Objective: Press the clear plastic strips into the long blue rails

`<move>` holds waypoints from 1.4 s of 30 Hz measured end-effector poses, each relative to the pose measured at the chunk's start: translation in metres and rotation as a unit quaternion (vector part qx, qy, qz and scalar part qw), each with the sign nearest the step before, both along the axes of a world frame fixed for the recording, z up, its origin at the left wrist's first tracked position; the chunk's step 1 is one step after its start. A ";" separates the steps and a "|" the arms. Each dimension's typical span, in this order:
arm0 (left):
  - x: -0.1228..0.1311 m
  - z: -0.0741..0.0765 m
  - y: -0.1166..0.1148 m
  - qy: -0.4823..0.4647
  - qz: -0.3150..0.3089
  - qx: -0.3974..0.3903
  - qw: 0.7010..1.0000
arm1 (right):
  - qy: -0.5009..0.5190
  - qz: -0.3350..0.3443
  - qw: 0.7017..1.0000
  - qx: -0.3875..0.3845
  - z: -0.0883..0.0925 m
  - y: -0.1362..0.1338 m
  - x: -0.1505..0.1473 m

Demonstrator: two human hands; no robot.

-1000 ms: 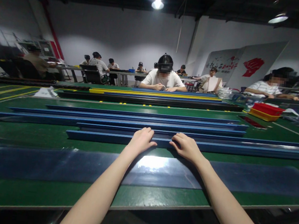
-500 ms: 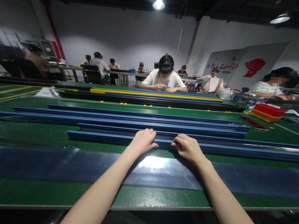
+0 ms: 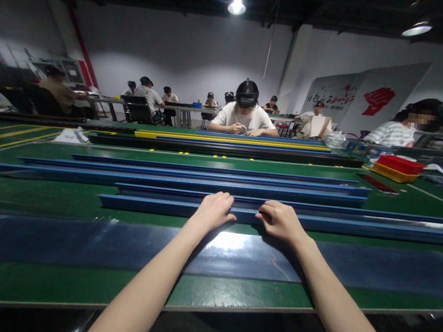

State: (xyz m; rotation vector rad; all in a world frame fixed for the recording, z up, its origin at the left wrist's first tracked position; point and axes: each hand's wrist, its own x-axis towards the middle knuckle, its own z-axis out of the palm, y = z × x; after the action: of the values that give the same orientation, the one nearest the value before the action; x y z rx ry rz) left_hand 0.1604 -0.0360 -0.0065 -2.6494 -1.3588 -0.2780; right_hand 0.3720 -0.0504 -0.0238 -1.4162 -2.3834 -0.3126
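Note:
A long blue channel strip lies across the green table in front of me. My left hand grips its near edge, fingers curled over the top. My right hand grips the same strip a little to the right, fingers bent over the rim. Between me and the strip lies a wide flat dark blue sheet, shiny under the lamp.
More blue strips lie in rows behind it. Yellow and black strips sit farther back, where a person in a white shirt works facing me. Red and yellow trays stand at the right. Other people sit at far tables.
Both hands keep their grip on the blue strip. The view has shifted very slightly; nothing else has visibly moved.

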 end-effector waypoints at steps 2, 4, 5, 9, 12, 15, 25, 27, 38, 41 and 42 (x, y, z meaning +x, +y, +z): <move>0.000 0.001 0.000 0.000 0.002 -0.002 1.000 | 0.001 -0.003 1.000 -0.004 0.000 0.000 0.000; 0.000 0.001 0.000 -0.002 0.004 -0.002 1.000 | 0.003 -0.004 1.000 -0.007 0.001 -0.001 0.000; 0.000 0.001 0.001 -0.003 0.005 -0.004 1.000 | 0.004 -0.003 1.000 -0.007 0.002 -0.001 0.000; -0.002 0.000 0.004 -0.008 0.006 -0.014 1.000 | 0.012 0.001 1.000 -0.009 0.002 -0.002 -0.001; -0.004 -0.001 0.007 -0.011 0.009 -0.023 1.000 | 0.011 0.000 1.000 -0.015 0.001 -0.002 -0.002; -0.005 -0.003 0.009 -0.010 0.012 -0.031 0.999 | 0.001 0.004 1.000 -0.023 -0.001 -0.001 -0.004; -0.005 0.000 0.008 -0.009 0.019 -0.037 0.999 | -0.023 0.007 0.999 -0.028 -0.002 0.001 -0.006; -0.004 0.000 0.008 -0.008 0.017 -0.038 0.999 | -0.021 0.007 0.999 -0.028 -0.002 0.001 -0.006; -0.004 -0.001 0.007 -0.010 0.006 -0.028 1.000 | -0.023 0.033 0.999 0.005 -0.007 0.001 -0.015; -0.004 -0.001 0.007 -0.008 0.007 -0.031 0.999 | -0.023 0.024 0.999 0.009 -0.006 0.002 -0.017; -0.004 -0.001 0.007 -0.008 0.007 -0.032 0.999 | -0.022 0.022 0.999 0.009 -0.006 0.002 -0.018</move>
State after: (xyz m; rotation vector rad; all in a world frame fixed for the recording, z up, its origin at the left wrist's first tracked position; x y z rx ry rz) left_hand 0.1559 -0.0289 -0.0076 -2.6930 -1.4129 -0.2584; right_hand 0.3544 -0.0484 -0.0294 -1.3593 -2.4378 -0.3565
